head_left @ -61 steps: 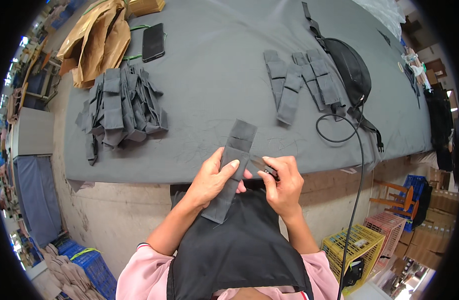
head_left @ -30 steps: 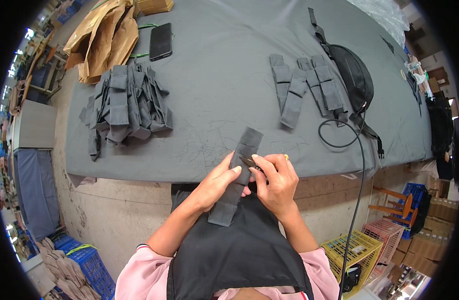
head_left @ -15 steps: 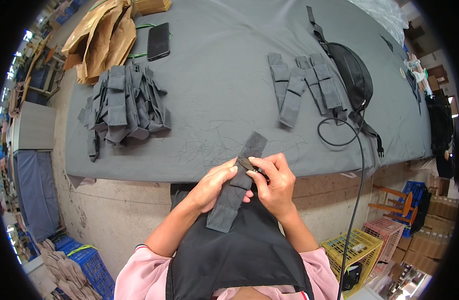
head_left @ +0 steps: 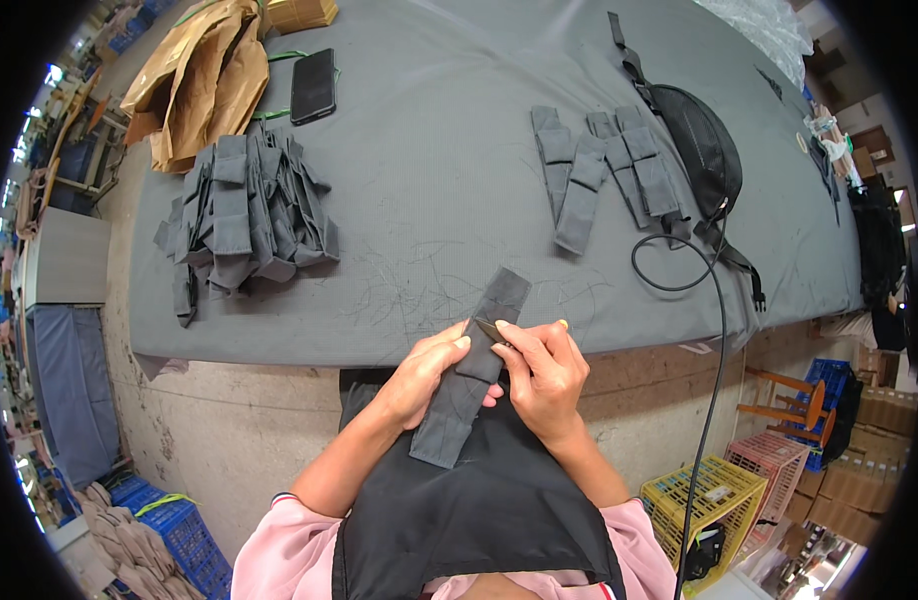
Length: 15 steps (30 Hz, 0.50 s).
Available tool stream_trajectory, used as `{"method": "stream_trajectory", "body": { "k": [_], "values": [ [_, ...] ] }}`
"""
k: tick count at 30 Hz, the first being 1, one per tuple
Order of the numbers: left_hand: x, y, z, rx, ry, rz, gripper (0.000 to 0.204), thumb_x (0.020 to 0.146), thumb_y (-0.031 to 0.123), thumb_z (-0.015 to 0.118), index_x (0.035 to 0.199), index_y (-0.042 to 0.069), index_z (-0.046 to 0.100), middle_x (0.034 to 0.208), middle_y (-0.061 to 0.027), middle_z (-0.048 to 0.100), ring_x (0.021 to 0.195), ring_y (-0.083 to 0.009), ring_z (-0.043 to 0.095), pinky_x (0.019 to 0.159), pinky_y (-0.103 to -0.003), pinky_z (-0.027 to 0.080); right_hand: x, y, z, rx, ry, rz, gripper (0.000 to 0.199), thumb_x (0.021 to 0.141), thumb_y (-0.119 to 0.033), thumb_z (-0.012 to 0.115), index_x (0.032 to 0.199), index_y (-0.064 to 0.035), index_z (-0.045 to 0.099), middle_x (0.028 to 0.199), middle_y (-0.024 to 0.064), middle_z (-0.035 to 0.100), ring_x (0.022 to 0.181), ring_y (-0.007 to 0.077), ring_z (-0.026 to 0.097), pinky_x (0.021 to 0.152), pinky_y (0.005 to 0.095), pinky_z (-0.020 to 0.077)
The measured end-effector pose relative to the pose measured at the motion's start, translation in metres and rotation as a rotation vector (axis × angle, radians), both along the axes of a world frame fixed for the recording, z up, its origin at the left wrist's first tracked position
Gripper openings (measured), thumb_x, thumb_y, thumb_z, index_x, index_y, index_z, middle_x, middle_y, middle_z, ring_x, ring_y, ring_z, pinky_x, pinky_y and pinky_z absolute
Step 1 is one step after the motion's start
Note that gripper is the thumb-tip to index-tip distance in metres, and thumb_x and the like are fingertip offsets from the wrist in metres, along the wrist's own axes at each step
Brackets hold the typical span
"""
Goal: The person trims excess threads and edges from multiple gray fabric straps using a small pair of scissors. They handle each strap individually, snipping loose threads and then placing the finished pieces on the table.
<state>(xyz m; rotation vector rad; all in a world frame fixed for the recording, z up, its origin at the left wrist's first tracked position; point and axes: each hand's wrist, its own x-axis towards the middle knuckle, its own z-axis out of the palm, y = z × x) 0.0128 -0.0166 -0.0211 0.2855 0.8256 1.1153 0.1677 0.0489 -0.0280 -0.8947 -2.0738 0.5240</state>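
My left hand (head_left: 429,375) is closed on a dark grey fabric strip (head_left: 447,420), thumb on top and fingers beneath. The strip slants from over my black apron up past the table edge. A folded flap or pocket crosses its middle. In my right hand (head_left: 549,375), thumb and fingers pinch a small dark pointed tool (head_left: 488,328), its tip lying at the strip's fold beside my left thumb. Most of that tool is hidden by the fingers, so its exact kind does not show.
A heap of similar grey strips (head_left: 249,220) lies left on the grey-covered table (head_left: 419,180); several more strips (head_left: 577,195) lie right, by a black waist bag (head_left: 697,145) and a looping black cable (head_left: 720,330). Behind the heap are a phone (head_left: 313,86) and brown paper (head_left: 194,80). Loose threads litter the front.
The dark tool has turned in my right fingers and shows narrower, its tip still at the fold. My left hand and the strip have barely moved.
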Motion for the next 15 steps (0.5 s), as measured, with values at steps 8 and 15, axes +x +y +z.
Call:
{"method": "stream_trajectory", "body": {
  "k": [8,15],
  "values": [
    [0.003,0.001,-0.011,0.034,0.070,0.032,0.040,0.100,0.026,0.037,0.129,-0.003,0.039,0.108,-0.0168,0.059,0.082,-0.0223,0.066,0.075,-0.034,0.057,-0.003,0.010,-0.010,-0.766,0.307,0.048,0.020,0.073,-0.001,0.075,0.083,-0.0036,0.059,0.075,0.0001,0.048,0.059,0.0059,0.044,0.051,0.0218,0.0379],
    [0.006,-0.010,-0.002,-0.045,0.247,0.013,0.073,0.095,0.047,0.047,0.142,-0.003,0.022,0.113,-0.0144,0.056,0.083,-0.0197,0.064,0.072,-0.030,0.053,-0.007,-0.011,-0.018,-0.755,0.369,0.112,0.019,0.077,0.002,0.072,0.078,-0.0041,0.054,0.075,-0.0024,0.047,0.056,0.0024,0.041,0.049,0.0191,0.0358]
  ]
}}
